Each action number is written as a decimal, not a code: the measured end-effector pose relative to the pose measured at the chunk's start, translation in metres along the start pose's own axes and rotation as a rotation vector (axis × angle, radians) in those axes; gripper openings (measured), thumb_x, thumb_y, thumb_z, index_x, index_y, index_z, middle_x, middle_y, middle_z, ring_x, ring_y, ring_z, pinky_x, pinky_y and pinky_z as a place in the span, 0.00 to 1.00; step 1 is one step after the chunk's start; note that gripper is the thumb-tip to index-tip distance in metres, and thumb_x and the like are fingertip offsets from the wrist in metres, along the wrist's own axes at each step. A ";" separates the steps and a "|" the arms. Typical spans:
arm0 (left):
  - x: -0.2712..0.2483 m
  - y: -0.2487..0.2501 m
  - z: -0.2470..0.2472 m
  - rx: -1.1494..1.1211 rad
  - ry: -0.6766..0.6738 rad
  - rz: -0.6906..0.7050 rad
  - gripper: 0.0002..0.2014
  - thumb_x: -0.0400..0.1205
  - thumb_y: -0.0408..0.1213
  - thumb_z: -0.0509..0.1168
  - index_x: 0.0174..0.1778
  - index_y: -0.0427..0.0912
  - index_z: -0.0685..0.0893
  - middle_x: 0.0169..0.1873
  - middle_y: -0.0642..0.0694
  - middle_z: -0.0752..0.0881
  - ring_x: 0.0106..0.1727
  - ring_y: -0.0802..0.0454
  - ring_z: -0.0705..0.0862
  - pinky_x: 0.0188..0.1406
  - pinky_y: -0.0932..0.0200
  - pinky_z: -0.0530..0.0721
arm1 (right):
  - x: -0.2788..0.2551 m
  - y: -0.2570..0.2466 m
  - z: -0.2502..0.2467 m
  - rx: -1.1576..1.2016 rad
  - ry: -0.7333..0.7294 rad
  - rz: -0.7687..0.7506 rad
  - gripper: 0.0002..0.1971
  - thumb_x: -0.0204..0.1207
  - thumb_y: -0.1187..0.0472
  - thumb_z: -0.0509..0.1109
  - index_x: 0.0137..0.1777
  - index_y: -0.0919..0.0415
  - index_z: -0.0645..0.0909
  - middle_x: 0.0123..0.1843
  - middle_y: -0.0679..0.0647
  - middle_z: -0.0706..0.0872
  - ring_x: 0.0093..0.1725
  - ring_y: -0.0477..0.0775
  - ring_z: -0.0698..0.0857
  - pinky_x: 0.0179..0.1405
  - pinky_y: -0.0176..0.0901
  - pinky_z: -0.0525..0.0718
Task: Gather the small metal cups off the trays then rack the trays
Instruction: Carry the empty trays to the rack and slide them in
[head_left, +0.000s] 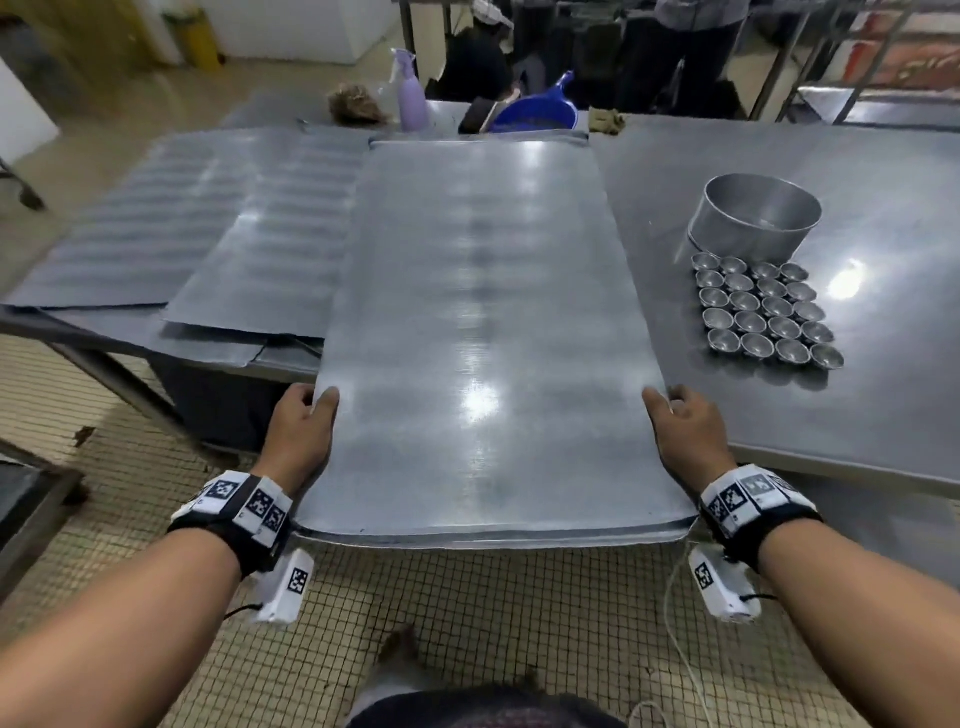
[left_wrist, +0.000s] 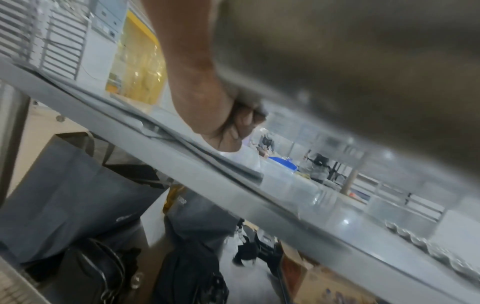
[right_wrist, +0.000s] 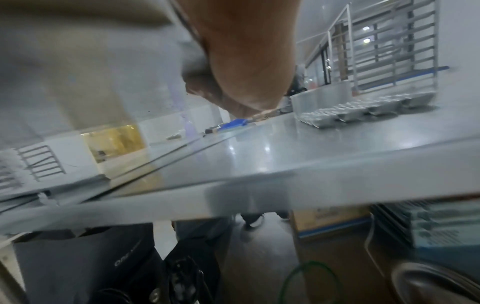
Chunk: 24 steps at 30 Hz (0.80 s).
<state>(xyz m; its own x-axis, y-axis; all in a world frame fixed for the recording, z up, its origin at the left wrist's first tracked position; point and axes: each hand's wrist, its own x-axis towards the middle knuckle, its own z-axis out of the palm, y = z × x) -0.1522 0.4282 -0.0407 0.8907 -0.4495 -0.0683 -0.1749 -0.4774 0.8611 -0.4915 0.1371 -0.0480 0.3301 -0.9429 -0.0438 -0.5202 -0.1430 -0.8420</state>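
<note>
A long flat metal tray (head_left: 478, 322) is held out over the table's near edge, its near end past the table. My left hand (head_left: 306, 426) grips its left edge, thumb on top, fingers curled beneath (left_wrist: 241, 123). My right hand (head_left: 680, 431) grips the right edge the same way; the right wrist view shows this hand (right_wrist: 233, 82) curled under the tray's underside (right_wrist: 78, 61). Several small metal cups (head_left: 763, 314) stand in a tight block on the table to the right; they also show as cups (right_wrist: 358, 111) beyond the hand.
A round metal tin (head_left: 753, 218) stands behind the cups on the steel table (head_left: 857, 415). More flat trays (head_left: 208, 223) lie overlapped at the left. A purple spray bottle (head_left: 410, 93) and blue colander (head_left: 535, 111) sit at the far edge. A tray rack (right_wrist: 389, 41) stands beyond. People stand behind.
</note>
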 end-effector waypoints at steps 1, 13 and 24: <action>0.001 0.004 -0.013 -0.010 0.035 0.006 0.15 0.86 0.48 0.64 0.56 0.37 0.81 0.45 0.45 0.86 0.43 0.53 0.83 0.39 0.55 0.78 | 0.007 -0.015 0.005 0.009 -0.009 -0.030 0.13 0.82 0.50 0.70 0.47 0.61 0.82 0.39 0.54 0.85 0.41 0.56 0.82 0.38 0.39 0.68; 0.009 0.011 -0.218 -0.051 0.448 0.043 0.19 0.79 0.59 0.65 0.46 0.45 0.83 0.39 0.48 0.89 0.42 0.47 0.88 0.44 0.46 0.85 | 0.034 -0.229 0.120 0.203 -0.268 -0.369 0.23 0.73 0.41 0.75 0.55 0.60 0.84 0.48 0.54 0.89 0.46 0.55 0.89 0.40 0.42 0.85; -0.040 -0.013 -0.429 0.038 0.829 -0.037 0.15 0.86 0.45 0.65 0.54 0.34 0.80 0.45 0.40 0.84 0.43 0.46 0.80 0.35 0.55 0.72 | -0.045 -0.429 0.286 0.289 -0.541 -0.655 0.16 0.76 0.45 0.74 0.48 0.59 0.83 0.41 0.53 0.88 0.40 0.53 0.87 0.35 0.42 0.80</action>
<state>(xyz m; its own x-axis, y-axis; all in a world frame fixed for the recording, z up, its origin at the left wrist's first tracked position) -0.0051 0.7763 0.1674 0.9138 0.2623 0.3100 -0.1401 -0.5127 0.8471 -0.0577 0.3268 0.1612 0.8550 -0.4177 0.3072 0.0972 -0.4528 -0.8863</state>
